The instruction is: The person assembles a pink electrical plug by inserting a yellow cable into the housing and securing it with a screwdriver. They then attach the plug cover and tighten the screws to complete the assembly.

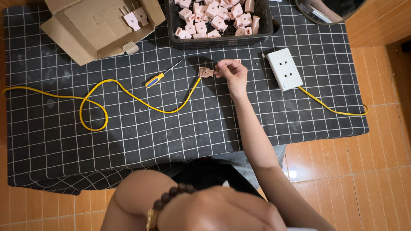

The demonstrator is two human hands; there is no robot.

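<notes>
The right hand (231, 72) pinches a pink plug (206, 72) at the yellow cable (128, 92) end, steadying it on the bench (171, 128); the left hand (218, 209), near the lap, has a grip I cannot tell.

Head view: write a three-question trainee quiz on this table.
1. True or false: the right hand holds the plug part at the end of the yellow cable.
2. What lies just left of that plug part? A) screwdriver B) scissors C) pliers
3. Where are the pink plug pieces heaped?

Key
1. True.
2. A.
3. In the black basket at the far edge. The left hand is off the table, near the camera.
</notes>
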